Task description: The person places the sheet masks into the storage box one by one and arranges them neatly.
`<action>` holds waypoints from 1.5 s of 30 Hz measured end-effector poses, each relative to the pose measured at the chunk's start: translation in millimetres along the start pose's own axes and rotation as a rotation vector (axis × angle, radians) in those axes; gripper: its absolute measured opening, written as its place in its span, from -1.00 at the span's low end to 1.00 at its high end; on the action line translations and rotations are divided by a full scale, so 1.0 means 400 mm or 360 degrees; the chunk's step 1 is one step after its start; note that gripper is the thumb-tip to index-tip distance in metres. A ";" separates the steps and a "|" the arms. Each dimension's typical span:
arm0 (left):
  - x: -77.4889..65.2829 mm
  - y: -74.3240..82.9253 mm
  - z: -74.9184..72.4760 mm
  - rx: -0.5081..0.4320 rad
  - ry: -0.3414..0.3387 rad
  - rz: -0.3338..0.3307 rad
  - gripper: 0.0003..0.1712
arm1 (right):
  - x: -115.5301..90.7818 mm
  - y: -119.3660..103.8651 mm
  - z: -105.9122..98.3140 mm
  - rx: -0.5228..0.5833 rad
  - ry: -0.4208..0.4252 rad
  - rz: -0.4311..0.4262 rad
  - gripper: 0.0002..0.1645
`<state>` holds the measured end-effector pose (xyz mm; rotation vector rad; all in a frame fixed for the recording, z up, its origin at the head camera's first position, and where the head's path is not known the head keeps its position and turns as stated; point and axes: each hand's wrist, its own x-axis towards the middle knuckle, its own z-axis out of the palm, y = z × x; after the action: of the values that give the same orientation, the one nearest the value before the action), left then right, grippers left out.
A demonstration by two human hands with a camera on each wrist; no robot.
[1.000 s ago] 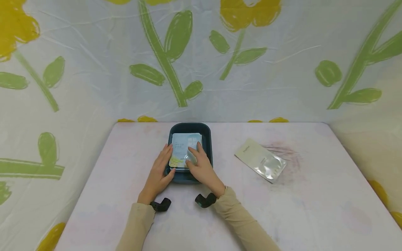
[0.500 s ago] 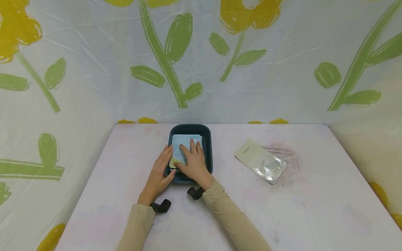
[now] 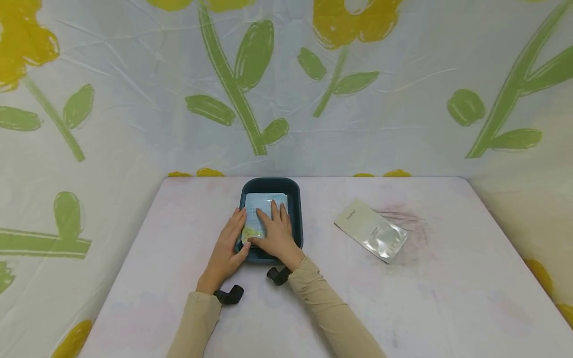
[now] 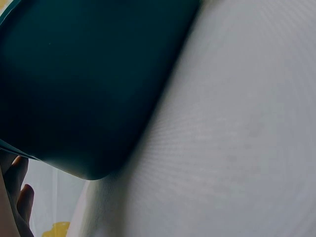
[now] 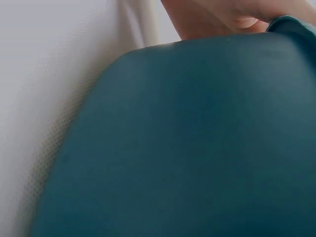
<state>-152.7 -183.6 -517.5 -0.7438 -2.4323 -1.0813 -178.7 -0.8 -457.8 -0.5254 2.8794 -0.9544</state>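
A pile of light-blue sheet mask packets (image 3: 259,200) lies in the dark teal plastic bin (image 3: 293,191). Fingers spread, my right hand (image 3: 278,236) rests on top of the pile and hides much of the upper packet. My left hand (image 3: 227,248) lies along the bin's left side, its fingers nearly straight against the wall and its thumb near the front left corner. The bin's outer wall (image 4: 98,79) fills much of the left wrist view, with fingers (image 4: 17,170) beside it. In the right wrist view, part of my left hand (image 5: 227,17) shows beyond the bin.
A beige and silver packet (image 3: 364,226) lies slantwise on the table to the right of the bin. The table (image 3: 447,288) has a pale cloth with a reddish smudge. Behind it hangs a flower-printed curtain (image 3: 394,119). A black camera is strapped at each wrist.
My right hand has shifted left across the top packet and spread its fingers over the pile. My left hand stays at the bin's side.
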 end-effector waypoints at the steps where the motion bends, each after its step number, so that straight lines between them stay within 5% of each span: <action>1: 0.000 0.000 0.000 0.0001 -0.0003 -0.0004 -0.19 | 0.001 0.000 -0.001 0.0037 0.0014 -0.0007 -0.09; 12: -0.004 -0.009 0.005 0.0002 0.0006 0.0001 -0.15 | -0.003 0.027 -0.056 0.0606 0.0323 -0.0113 -0.44; 19: -0.006 -0.013 0.006 0.0030 -0.0010 -0.0032 -0.16 | -0.007 0.088 -0.124 0.0803 0.0608 -0.0151 -0.55; 26: -0.002 -0.007 0.006 0.0028 -0.0019 -0.0040 -0.16 | -0.023 0.197 -0.197 0.0863 0.0854 0.0052 -0.61; 35: -0.005 0.002 0.007 0.0035 -0.0027 -0.0066 -0.18 | -0.098 0.322 -0.296 0.1207 0.1005 0.0158 -0.64; 40: -0.005 0.006 0.004 0.0029 -0.0029 -0.0065 -0.18 | -0.143 0.397 -0.317 0.1195 0.1027 0.0352 -0.59; 45: -0.008 0.009 0.000 0.0039 -0.0006 -0.0045 -0.17 | -0.170 0.491 -0.290 0.0976 0.1005 0.0547 -0.53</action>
<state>-148.0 -182.4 -517.3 -0.7067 -2.4618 -1.0594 -192.6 235.3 -483.5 0.3717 2.7212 -2.0915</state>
